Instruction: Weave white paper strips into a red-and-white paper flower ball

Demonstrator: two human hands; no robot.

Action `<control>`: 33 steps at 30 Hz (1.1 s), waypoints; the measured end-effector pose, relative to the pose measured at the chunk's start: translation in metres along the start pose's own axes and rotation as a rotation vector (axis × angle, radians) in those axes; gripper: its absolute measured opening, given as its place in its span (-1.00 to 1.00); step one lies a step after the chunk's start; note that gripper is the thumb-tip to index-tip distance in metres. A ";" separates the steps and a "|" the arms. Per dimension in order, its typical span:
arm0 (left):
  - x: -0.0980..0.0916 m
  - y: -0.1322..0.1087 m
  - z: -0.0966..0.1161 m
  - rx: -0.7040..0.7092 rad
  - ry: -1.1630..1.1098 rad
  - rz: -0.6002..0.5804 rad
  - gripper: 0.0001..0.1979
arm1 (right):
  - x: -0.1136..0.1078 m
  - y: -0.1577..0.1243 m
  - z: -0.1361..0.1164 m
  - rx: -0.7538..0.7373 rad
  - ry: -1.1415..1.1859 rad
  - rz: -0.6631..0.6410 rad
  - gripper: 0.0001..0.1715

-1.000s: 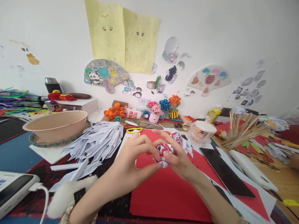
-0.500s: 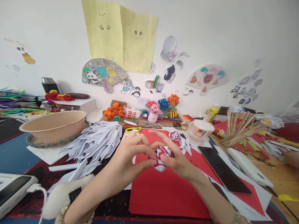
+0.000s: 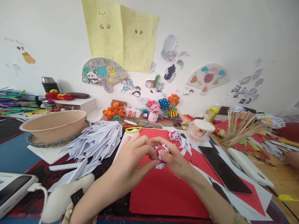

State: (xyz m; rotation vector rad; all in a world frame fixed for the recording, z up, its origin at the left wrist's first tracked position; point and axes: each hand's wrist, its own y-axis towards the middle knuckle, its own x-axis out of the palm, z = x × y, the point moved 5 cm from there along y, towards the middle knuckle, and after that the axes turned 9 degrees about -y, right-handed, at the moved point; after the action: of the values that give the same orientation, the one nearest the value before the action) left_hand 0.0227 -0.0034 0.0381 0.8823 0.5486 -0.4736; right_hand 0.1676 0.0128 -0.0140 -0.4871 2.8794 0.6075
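Note:
Between my hands is a small folded-paper piece (image 3: 160, 166) in red and white, shaped like a rounded ball of pleats. My left hand (image 3: 137, 155) pinches its left side with thumb and fingertips. From the right, my right hand (image 3: 175, 157) wraps it, thumb across the front and fingers behind. The fingers cover much of the piece. It is held above a stack of red paper (image 3: 168, 193). Just beyond lies a similar red-and-white folded piece (image 3: 174, 135) with white folded strips (image 3: 185, 145) beside it.
Left stand a heap of folded white strips (image 3: 95, 140), a pink basin (image 3: 53, 124) and a white device (image 3: 16, 193). A phone (image 3: 224, 168), lidded cup (image 3: 201, 129) and bundle of sticks (image 3: 243, 126) lie right. Flower pots (image 3: 153, 116) stand behind. Another person's hand (image 3: 291, 158) shows far right.
My right fingers, earlier raised and spread, have curled down around the folded piece. My left hand has turned slightly over it, so less of it shows.

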 end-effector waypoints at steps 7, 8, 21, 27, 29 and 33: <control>0.007 -0.003 -0.002 -0.060 -0.045 -0.001 -0.87 | 0.000 0.000 -0.002 0.050 -0.081 0.002 -0.56; 0.007 -0.003 -0.002 -0.059 -0.051 0.000 -0.86 | -0.001 -0.001 -0.003 0.048 -0.098 0.009 -0.53; 0.007 -0.002 0.003 -0.054 -0.175 -0.010 -0.84 | 0.001 0.000 -0.009 0.028 -0.064 -0.026 -0.42; 0.005 -0.002 0.003 -0.075 -0.230 -0.020 -0.83 | 0.000 0.000 -0.007 0.013 -0.085 -0.039 -0.39; 0.005 -0.002 0.004 -0.071 -0.243 -0.022 -0.83 | 0.000 0.000 -0.006 0.019 -0.099 -0.041 -0.38; 0.004 -0.001 0.005 -0.070 -0.267 -0.028 -0.84 | 0.001 0.000 -0.010 0.021 -0.103 -0.062 -0.39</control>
State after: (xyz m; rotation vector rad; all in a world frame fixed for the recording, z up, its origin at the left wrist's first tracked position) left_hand 0.0266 -0.0085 0.0370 0.7312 0.3316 -0.5844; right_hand 0.1658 0.0086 -0.0047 -0.5237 2.7597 0.5751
